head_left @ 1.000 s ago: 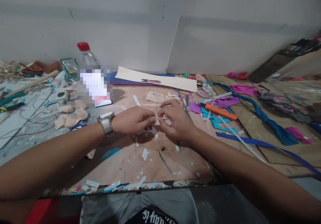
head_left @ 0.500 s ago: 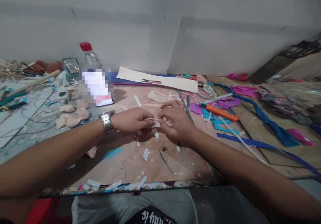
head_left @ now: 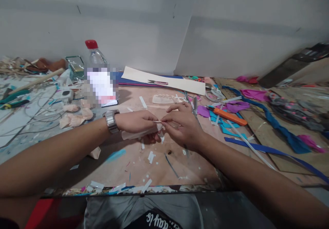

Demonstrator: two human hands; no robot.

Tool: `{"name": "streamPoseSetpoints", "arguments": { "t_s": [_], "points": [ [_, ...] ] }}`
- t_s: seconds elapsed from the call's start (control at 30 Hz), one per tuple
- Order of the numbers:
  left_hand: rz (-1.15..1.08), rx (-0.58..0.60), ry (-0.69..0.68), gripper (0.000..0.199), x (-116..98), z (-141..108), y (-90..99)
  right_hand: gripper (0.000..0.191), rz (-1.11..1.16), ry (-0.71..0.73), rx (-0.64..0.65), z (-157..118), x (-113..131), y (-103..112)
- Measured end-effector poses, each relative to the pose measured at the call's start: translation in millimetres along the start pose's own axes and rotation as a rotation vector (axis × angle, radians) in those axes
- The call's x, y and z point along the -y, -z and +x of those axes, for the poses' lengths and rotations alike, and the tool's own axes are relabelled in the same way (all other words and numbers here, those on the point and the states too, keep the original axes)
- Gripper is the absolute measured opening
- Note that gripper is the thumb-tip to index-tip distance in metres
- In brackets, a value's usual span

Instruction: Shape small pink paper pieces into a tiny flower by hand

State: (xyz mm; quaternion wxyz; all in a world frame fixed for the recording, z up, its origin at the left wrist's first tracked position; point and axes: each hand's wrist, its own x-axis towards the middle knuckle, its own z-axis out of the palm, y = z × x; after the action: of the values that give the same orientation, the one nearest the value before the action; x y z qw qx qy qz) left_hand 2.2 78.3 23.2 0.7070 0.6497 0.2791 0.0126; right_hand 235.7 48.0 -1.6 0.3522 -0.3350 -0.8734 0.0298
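Note:
A pale cream strip (head_left: 131, 134) runs under my left hand (head_left: 140, 122), whose thumb and fingers are closed on it. The strip's edge emerges between my two hands above the middle of the table. My right hand (head_left: 181, 122) pinches that edge with thumb and index finger, its other fingers bent above. Just behind my hands lies another cream piece with a ruffled edge (head_left: 161, 99). Small thread snips (head_left: 159, 82) rest on a long cream sheet (head_left: 180, 84) farther back.
Behind my left hand are a lit phone (head_left: 102, 87) and a red-capped bottle (head_left: 96, 54). An orange cutter (head_left: 230, 116), magenta and blue scraps and a blue strip (head_left: 259, 147) lie right. Green-handled pliers (head_left: 15, 99) are far left.
More of the cream strip now shows below my left wrist. My fingertips are slightly closer together. The whole view has shifted a little.

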Motion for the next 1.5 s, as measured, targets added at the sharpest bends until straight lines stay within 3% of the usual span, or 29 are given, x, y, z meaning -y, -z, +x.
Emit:
{"name": "streamPoseSetpoints", "arguments": {
  "t_s": [0.17,0.43,0.57,0.7,0.83,1.0,1.1,1.23,1.33,1.5],
  "points": [
    [0.245,-0.069,-0.113,0.045,0,1,2.8,0.008,-0.010,-0.011,0.002,0,1,0],
    [-0.039,0.006,-0.033,0.016,-5,-2,-1.9,0.013,-0.039,-0.015,0.074,1,4,6],
    [-0.129,0.043,-0.040,0.021,-9,-5,-2.1,0.013,-0.062,0.018,0.098,0,5,7],
    [-0.098,-0.010,-0.064,0.033,-6,-5,-0.3,0.015,-0.059,0.029,0.097,0,5,7],
    [0.136,-0.081,-0.113,0.041,-4,-3,3.0,0.011,-0.040,0.010,0.077,1,5,6],
    [0.715,-0.314,-0.176,0.039,-10,-3,0.1,0.013,-0.056,-0.046,0.083,3,10,5],
    [0.814,-0.352,-0.162,0.037,-14,-2,-6.7,0.011,-0.057,-0.082,0.084,3,10,4],
    [1.092,-0.493,-0.146,0.037,-13,1,-15.8,0.007,-0.059,-0.112,0.096,2,8,2],
    [1.244,-0.523,-0.135,0.040,-12,2,-19.8,0.008,-0.060,-0.141,0.125,2,8,1],
    [1.304,-0.505,-0.105,0.039,-11,3,-22.3,0.013,-0.060,-0.168,0.255,4,12,1]
  ]
}}
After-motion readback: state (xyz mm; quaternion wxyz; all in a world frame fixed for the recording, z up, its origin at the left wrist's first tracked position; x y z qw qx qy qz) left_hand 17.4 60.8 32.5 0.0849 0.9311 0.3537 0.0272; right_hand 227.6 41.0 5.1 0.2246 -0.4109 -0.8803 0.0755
